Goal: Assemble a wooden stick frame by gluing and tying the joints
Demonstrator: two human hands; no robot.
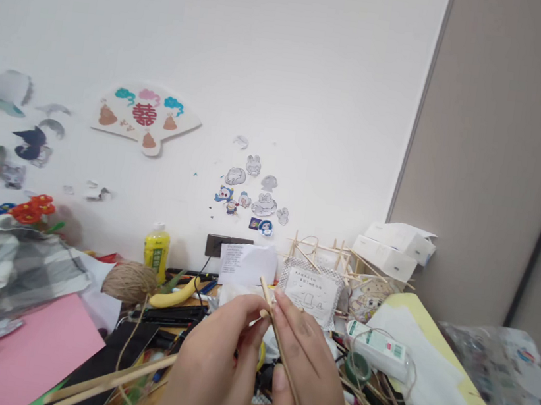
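Observation:
Both my hands are raised together over a cluttered desk. My left hand (213,368) is closed, its fingertips pinched on the upper part of a thin wooden stick (269,305). My right hand (310,374) is closed too, gripping the same stick, which slants from upper left down to the lower right along its fingers. Behind the stick's top end stands a small printed paper packet (311,292). More thin sticks (112,381) lie below my left hand.
A pink sheet (26,350) lies at the left beside striped cloth (3,260). A twine ball (130,282), yellow bottle (156,250) and banana (173,296) sit at the back. White boxes (394,249), a stick frame (328,253) and a plastic bag (500,385) crowd the right.

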